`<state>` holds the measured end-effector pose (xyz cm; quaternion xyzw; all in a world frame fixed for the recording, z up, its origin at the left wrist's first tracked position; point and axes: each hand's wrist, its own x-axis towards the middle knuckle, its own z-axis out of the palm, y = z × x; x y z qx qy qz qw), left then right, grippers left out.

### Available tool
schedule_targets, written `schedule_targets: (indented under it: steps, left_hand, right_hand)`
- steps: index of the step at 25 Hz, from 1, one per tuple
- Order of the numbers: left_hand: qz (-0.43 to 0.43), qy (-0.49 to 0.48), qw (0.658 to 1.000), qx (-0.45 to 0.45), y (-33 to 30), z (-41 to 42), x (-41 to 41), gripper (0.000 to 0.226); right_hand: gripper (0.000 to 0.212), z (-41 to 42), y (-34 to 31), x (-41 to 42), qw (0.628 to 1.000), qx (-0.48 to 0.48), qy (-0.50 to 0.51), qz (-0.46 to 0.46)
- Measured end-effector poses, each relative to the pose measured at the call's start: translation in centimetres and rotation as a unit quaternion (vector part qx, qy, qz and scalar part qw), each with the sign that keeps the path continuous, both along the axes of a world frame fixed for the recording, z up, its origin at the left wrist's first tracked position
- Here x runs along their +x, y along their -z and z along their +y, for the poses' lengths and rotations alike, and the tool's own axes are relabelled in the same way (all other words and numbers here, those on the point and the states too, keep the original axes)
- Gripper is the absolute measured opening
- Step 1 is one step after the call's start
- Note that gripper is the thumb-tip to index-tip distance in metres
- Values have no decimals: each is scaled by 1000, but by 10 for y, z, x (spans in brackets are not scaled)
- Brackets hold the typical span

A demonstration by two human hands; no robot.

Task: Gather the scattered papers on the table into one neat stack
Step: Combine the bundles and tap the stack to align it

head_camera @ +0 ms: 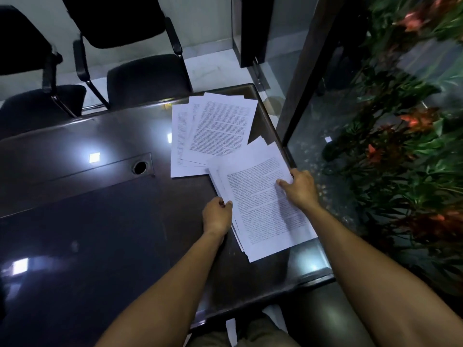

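Observation:
Several printed white sheets lie in two loose piles at the right end of a dark glossy table (100, 234). The near pile (260, 204) is fanned and slanted; my left hand (217, 216) pinches its left edge, and my right hand (299, 187) grips its right edge with the thumb on the top page. The far pile (213, 131) lies untouched beyond it, its sheets skewed over one another, its near corner under the near pile.
Two black chairs (140, 76) stand past the table's far edge. A round cable hole (139, 167) sits mid-table. A glass wall (313, 96) with plants (400, 159) behind runs along the right. A sheet (231, 331) shows below the near edge.

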<state>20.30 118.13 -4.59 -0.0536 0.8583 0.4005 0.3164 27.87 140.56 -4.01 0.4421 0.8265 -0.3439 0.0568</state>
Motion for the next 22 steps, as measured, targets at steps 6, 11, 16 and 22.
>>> schedule_targets:
  steps: [6, 11, 16, 22]
  left_hand:
    - [-51, -93, 993, 46, 3, 18, -3, 33]
    - [-109, -147, 980, 73, 7, 13, -4, 25]
    - [-195, -138, 964, 115, 6, -1, 8, 5]
    - [-261, -57, 942, 203, -17, -13, 32, 29]
  right_hand:
    - [64, -8, 15, -7, 997, -21, 41, -56]
    - [28, 4, 21, 3, 976, -202, 80, -21]
    - [19, 8, -2, 32, 940, -340, 8, -9]
    - [23, 15, -42, 65, 940, -330, -74, -41]
